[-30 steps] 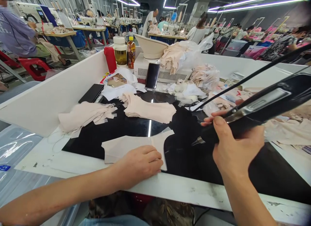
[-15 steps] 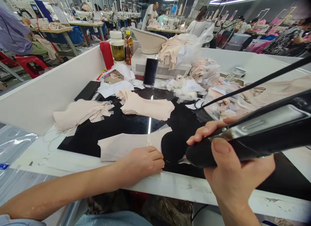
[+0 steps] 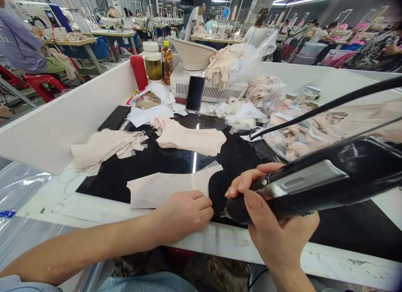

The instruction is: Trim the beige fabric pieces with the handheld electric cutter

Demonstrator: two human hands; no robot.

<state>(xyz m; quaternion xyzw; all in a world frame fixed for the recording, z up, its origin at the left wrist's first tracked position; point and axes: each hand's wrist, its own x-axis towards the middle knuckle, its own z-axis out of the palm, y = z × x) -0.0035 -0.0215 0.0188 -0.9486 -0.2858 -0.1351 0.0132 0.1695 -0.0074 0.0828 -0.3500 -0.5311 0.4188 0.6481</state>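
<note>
A single beige cut fabric piece (image 3: 169, 184) lies flat on the black work surface near the table's front edge. My left hand (image 3: 190, 210) rests at its lower right corner, fingers curled and pressed together on it; the fingertips are partly hidden. My right hand (image 3: 266, 216) is wrapped round a thick black handheld tool (image 3: 339, 181) with a silver plate on its side. The tool's rounded front end points left, close to my left fingers, and a small metal tip shows under it. Behind the piece lies a stack of beige cut fabric pieces (image 3: 191, 137).
Another fabric stack (image 3: 100, 147) lies at the left. A phone (image 3: 195, 93) leans on a white machine (image 3: 213, 90) at the back. Bagged fabric pieces (image 3: 292, 135) crowd the right, under a black cable (image 3: 329, 105). White walls (image 3: 78, 103) border the table; people sit at sewing machines beyond.
My right hand has brought the black tool left and slightly down, nearer my left hand. The left hand and the fabric piece have barely moved.
</note>
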